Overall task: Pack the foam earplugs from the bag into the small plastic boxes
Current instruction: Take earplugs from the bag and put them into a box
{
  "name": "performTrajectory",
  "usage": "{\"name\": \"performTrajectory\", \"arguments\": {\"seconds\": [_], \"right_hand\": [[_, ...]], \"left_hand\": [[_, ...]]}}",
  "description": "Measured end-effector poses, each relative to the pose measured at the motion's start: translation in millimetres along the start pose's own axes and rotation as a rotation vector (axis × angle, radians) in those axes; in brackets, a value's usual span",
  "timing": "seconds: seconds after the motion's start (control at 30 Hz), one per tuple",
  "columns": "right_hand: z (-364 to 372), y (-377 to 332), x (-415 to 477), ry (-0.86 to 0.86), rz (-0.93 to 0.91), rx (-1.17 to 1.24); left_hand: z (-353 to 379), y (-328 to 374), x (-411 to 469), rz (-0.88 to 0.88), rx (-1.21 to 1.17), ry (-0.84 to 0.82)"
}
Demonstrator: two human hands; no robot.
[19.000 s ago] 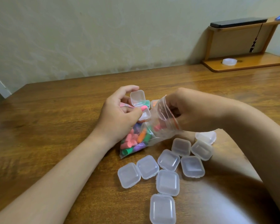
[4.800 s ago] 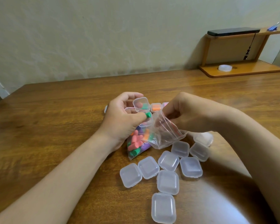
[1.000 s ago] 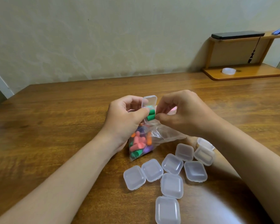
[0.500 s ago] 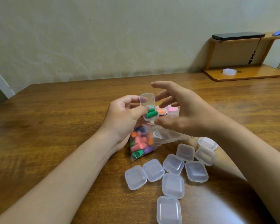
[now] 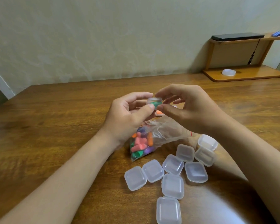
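Note:
A small clear plastic box (image 5: 154,102) with green earplugs inside is held above the table, its lid down. My left hand (image 5: 128,117) pinches it from the left between thumb and fingers. My right hand (image 5: 186,109) pinches it from the right with thumb and forefinger. Below the hands lies the clear bag (image 5: 145,141) of pink, orange, green and purple earplugs. Several closed clear boxes (image 5: 173,173) lie scattered near the front. Behind the hands, a box holding orange earplugs (image 5: 159,113) peeks out.
The wooden table (image 5: 55,126) reaches back to a pale wall. A small wooden shelf (image 5: 242,73) stands at the back right with a white round lid (image 5: 228,72) on its base and a black device (image 5: 238,37) on top.
My right hand, open half a second ago, has come onto the box. The lid, standing up before, is now folded down over the green earplugs.

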State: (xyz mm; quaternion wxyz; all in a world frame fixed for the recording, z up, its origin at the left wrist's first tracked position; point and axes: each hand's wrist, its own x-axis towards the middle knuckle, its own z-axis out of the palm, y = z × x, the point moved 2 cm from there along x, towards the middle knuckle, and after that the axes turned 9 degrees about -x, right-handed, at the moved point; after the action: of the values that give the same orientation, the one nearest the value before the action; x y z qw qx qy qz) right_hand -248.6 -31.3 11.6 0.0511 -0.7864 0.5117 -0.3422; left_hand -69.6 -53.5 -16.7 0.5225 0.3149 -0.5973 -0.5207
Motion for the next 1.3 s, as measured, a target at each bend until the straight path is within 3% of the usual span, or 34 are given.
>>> {"name": "performTrajectory", "arguments": {"seconds": [0.2,0.9,1.3], "right_hand": [[1.9,0.5,0.9,0.005,-0.005,-0.017],[8.5,3.9,1.3,0.028,-0.034,-0.062],[13.2,7.0,0.0,-0.042,0.041,-0.078]], "left_hand": [[-1.9,-0.5,-0.5,0.150,0.158,-0.012],[-4.6,-6.3,0.9,0.138,0.148,0.002],[-40.5,10.0,16.9,0.245,0.349,0.113]]}}
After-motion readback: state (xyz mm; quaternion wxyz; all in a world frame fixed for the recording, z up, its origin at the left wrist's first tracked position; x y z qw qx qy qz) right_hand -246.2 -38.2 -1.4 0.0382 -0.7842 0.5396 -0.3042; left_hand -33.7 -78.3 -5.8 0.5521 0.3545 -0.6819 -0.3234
